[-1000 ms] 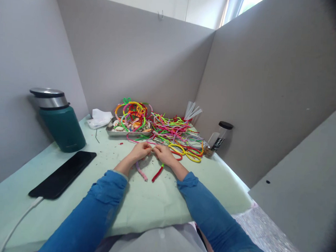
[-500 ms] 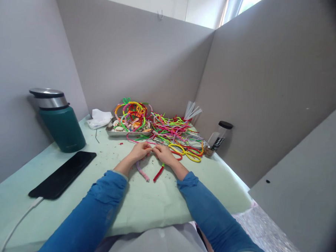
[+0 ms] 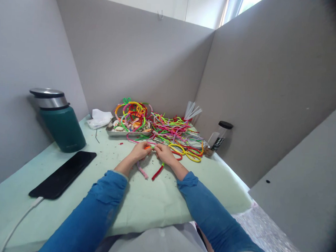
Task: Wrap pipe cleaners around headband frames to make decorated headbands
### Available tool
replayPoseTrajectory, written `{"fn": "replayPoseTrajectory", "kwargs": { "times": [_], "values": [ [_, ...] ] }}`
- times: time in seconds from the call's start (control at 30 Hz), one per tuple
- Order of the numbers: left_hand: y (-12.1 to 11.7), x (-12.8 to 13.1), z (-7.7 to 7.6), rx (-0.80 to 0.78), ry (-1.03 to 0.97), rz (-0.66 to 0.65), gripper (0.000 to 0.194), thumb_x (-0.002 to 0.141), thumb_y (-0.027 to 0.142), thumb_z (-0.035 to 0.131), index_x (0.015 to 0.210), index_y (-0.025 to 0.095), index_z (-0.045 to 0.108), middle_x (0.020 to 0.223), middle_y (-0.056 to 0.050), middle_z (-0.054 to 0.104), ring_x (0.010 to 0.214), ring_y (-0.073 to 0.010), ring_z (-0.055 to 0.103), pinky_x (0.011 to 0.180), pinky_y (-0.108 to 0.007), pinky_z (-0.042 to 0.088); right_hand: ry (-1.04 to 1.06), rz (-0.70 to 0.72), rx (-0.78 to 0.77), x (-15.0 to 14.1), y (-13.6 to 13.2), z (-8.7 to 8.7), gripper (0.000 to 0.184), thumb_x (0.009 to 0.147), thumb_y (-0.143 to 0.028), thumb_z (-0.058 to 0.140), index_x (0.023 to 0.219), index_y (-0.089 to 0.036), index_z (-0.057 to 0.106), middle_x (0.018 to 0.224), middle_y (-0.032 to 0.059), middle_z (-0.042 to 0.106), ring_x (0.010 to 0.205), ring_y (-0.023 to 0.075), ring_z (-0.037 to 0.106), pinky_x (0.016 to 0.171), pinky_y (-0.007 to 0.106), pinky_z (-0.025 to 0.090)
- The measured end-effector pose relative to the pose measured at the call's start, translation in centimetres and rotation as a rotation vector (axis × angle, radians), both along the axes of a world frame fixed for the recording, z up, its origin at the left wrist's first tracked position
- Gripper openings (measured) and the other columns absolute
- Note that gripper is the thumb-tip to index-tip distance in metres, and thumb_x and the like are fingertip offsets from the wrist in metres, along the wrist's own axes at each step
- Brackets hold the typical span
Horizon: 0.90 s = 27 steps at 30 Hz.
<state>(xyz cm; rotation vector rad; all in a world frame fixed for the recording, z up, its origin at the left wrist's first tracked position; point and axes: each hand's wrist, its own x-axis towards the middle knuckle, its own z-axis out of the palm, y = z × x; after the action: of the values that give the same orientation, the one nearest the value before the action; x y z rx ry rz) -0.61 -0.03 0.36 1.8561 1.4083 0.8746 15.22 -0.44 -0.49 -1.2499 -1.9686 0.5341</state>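
My left hand [image 3: 139, 151] and my right hand [image 3: 163, 154] almost meet over the table, both with fingers pinched closed. Between them runs a multicoloured pipe cleaner band [image 3: 158, 172], orange and green where the fingertips hold it. One end, red below a bit of green, hangs under my right hand. A fuzzy pink-lilac end shows below my left hand. The middle stretches of the band are hidden by the hands. Just beyond my right hand lie yellow and red pipe cleaner loops [image 3: 193, 157].
Behind the hands stand a metal tray [image 3: 128, 134] with shell-like pieces and pipe cleaner rings, and a heap of pipe cleaners [image 3: 173, 128]. A green bottle [image 3: 62, 127] and a phone [image 3: 62, 175] are at left, a clear jar [image 3: 219, 139] at right. Grey panels [image 3: 132, 54] enclose the table.
Orange and green parts of the band now show between my fingertips, which were closer together before. The hanging red and pink ends have shifted slightly left.
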Motion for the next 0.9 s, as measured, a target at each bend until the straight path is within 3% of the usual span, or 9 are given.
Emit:
{"fn": "replayPoseTrajectory", "kwargs": {
  "times": [0.3, 0.63, 0.9],
  "values": [
    [-0.12, -0.07, 0.21, -0.018, -0.003, 0.003, 0.023, 0.077, 0.037, 0.051, 0.075, 0.016, 0.060, 0.059, 0.002, 0.059, 0.035, -0.0064, 0.043, 0.035, -0.019, 0.032, 0.044, -0.009, 0.001, 0.04, -0.22, 0.08, 0.025, 0.083, -0.021, 0.043, 0.061, -0.017, 0.055, 0.051, -0.0037, 0.050, 0.051, 0.0111, 0.046, 0.051, 0.021, 0.030],
    [-0.28, -0.08, 0.39, -0.021, 0.000, -0.006, 0.023, 0.077, 0.036, 0.052, 0.067, 0.016, 0.058, 0.054, 0.002, 0.058, 0.034, -0.0074, 0.043, 0.036, -0.019, 0.032, 0.059, -0.003, 0.008, -0.01, -0.25, 0.12, 0.020, 0.081, -0.024, 0.047, 0.067, -0.017, 0.059, 0.056, -0.0025, 0.054, 0.056, 0.0119, 0.046, 0.053, 0.021, 0.030],
    [0.16, -0.03, -0.05, -0.018, -0.023, 0.052, 0.031, 0.080, 0.044, 0.048, 0.077, 0.015, 0.059, 0.057, 0.001, 0.059, 0.032, -0.0070, 0.043, 0.036, -0.020, 0.031, 0.104, -0.060, -0.039, 0.01, 0.38, -0.48, 0.026, 0.084, -0.026, 0.042, 0.066, -0.017, 0.058, 0.051, -0.0034, 0.051, 0.048, 0.0109, 0.047, 0.048, 0.021, 0.031]
  ]
}}
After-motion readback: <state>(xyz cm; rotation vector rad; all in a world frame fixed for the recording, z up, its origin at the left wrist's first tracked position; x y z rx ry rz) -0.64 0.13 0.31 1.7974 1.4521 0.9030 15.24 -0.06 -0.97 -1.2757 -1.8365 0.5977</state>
